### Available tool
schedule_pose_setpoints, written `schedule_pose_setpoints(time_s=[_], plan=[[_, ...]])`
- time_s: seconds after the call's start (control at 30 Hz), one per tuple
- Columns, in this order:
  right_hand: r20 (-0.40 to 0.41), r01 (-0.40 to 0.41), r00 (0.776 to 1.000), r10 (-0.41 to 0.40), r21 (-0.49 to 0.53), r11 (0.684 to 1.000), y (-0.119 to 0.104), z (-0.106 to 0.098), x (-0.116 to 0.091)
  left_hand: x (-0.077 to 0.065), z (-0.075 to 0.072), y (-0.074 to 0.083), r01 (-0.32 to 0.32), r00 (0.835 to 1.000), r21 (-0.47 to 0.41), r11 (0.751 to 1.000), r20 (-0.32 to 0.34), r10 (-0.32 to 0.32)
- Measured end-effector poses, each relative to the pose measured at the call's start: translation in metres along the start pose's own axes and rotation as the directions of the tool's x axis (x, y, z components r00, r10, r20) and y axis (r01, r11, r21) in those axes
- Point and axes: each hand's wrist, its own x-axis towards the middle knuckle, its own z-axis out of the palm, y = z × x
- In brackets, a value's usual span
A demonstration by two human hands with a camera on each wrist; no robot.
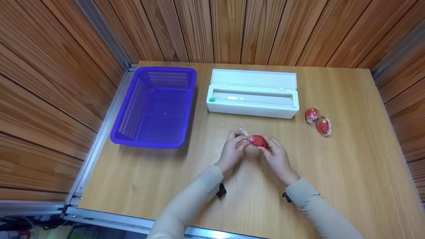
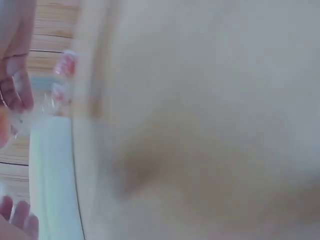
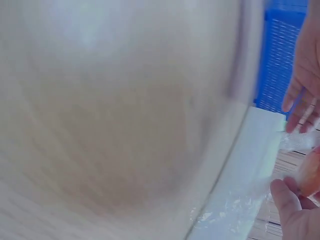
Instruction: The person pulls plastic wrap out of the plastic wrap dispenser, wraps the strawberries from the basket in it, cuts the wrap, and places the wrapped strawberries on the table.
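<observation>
A red fruit (image 1: 257, 141) partly wrapped in clear plastic wrap is held above the table between two bare hands. My right hand (image 1: 276, 156) grips the fruit from its right side, thumb below and fingers above. At the fruit's left end, my left hand (image 1: 232, 151) pinches the loose plastic wrap (image 1: 244, 131), which sticks out past the fingers. In the right wrist view, the thumb and fingers of the right hand (image 3: 297, 212) surround the fruit (image 3: 311, 172), with film trailing beside it. Both wrist views are mostly filled by a blurred near surface.
Two wrapped red fruits (image 1: 312, 115) (image 1: 323, 126) lie close together on the table at the right. A long white wrap dispenser (image 1: 252, 108) with its lid raised stands behind the hands. At the left is a purple plastic basket (image 1: 152, 145). Wood-panelled walls border the table.
</observation>
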Motion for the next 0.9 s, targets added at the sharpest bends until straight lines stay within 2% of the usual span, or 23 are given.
schedule_pose_setpoints(time_s=[0.07,0.2,0.27,0.33,0.43,0.53,0.63,0.7,0.8,0.9], plan=[[-0.023,0.030,0.999,-0.029,0.027,0.999,-0.005,-0.002,0.000,-0.006,0.000,0.008,-0.017,1.000,-0.012,1.000,0.000,0.017],[-0.051,0.022,0.999,-0.018,0.081,0.996,-0.013,-0.003,-0.002,-0.018,-0.003,0.030,-0.031,0.999,-0.008,0.999,0.031,0.031],[-0.069,0.033,0.997,-0.028,0.075,0.997,-0.014,-0.002,-0.004,-0.024,-0.005,0.038,-0.031,0.998,-0.016,0.999,0.052,0.032],[-0.091,0.081,0.993,-0.075,0.057,0.995,-0.013,-0.001,-0.006,-0.027,-0.005,0.038,-0.058,0.996,-0.012,0.998,0.069,0.058],[-0.111,0.152,0.983,-0.149,0.013,0.988,-0.013,0.000,-0.008,-0.032,-0.006,0.038,-0.065,0.994,-0.039,0.997,0.086,0.068],[-0.107,0.201,0.974,-0.199,0.003,0.980,-0.014,0.001,-0.009,-0.036,-0.007,0.039,-0.050,0.991,-0.130,0.990,0.119,0.065],[-0.114,0.230,0.966,-0.231,-0.020,0.973,-0.015,0.002,-0.011,-0.039,-0.008,0.040,-0.027,0.985,-0.241,0.970,0.161,0.067],[-0.124,0.252,0.958,-0.257,-0.057,0.966,-0.016,0.002,-0.011,-0.040,-0.008,0.041,-0.009,0.983,-0.277,0.961,0.175,0.060],[-0.133,0.288,0.944,-0.302,-0.115,0.951,-0.017,0.005,-0.014,-0.040,-0.008,0.043,0.014,0.985,-0.301,0.954,0.166,0.038],[-0.134,0.289,0.943,-0.304,-0.118,0.950,-0.018,0.008,-0.019,-0.041,-0.008,0.045,0.021,0.988,-0.280,0.960,0.153,0.023]])
